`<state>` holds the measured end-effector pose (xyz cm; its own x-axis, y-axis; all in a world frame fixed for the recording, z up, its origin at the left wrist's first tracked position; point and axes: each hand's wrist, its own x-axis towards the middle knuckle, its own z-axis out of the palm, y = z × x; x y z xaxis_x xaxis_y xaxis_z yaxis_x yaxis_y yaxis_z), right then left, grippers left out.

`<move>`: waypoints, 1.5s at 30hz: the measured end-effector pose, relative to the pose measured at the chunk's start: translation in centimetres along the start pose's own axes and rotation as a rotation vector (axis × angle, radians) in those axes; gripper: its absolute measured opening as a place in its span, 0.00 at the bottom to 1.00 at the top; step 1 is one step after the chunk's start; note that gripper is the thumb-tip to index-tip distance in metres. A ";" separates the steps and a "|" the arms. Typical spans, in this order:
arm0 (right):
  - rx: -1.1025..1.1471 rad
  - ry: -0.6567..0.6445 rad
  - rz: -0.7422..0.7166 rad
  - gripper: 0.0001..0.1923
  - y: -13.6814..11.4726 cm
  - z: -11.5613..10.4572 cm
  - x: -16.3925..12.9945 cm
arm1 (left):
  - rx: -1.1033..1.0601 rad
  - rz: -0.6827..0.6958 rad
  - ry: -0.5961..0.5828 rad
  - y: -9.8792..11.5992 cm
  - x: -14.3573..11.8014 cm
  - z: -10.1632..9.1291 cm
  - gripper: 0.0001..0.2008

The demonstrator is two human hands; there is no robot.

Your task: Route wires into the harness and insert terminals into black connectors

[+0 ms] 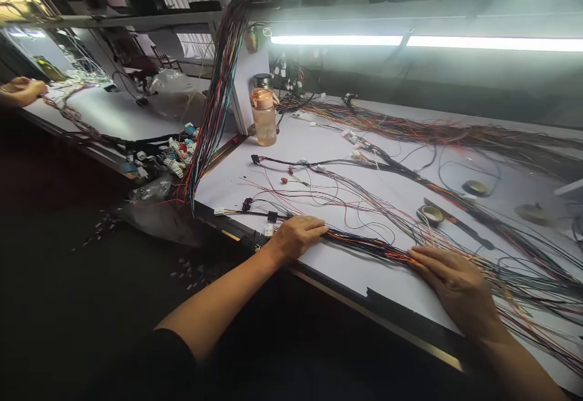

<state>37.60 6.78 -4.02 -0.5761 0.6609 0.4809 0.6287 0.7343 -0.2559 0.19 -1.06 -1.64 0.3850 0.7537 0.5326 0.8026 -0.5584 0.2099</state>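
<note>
The wire bundle (364, 244) lay flat along the near edge of my white bench (346, 270), running roughly left to right. It was made of many thin strands: mostly red, orange and black, a few pale ones. Between my two hands the strands were gathered tight into one dark rope. Past my right hand they fanned out loose over the bench top. At the left end, short branches ended in small connectors, one black (246, 204) and one white (220, 211).

White workbench (346, 267), strip light (423, 41), perhaps dark floor (68, 267)
</note>
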 end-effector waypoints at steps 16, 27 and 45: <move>-0.100 0.026 -0.010 0.15 -0.8 0.3 0.6 | 0.049 -0.075 0.041 -2.0 2.0 -2.9 0.14; -0.114 0.041 -0.018 0.14 -1.6 0.0 1.3 | 0.225 -0.613 -0.070 -16.0 8.5 -4.6 0.22; -0.008 0.051 0.011 0.15 -0.2 0.5 0.2 | -0.517 -0.969 0.213 -23.4 2.1 -8.7 0.33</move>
<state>37.09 6.82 -4.24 -0.5418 0.6601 0.5203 0.6391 0.7256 -0.2550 -21.72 10.55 1.67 -0.4258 0.9015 0.0780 0.4158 0.1184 0.9017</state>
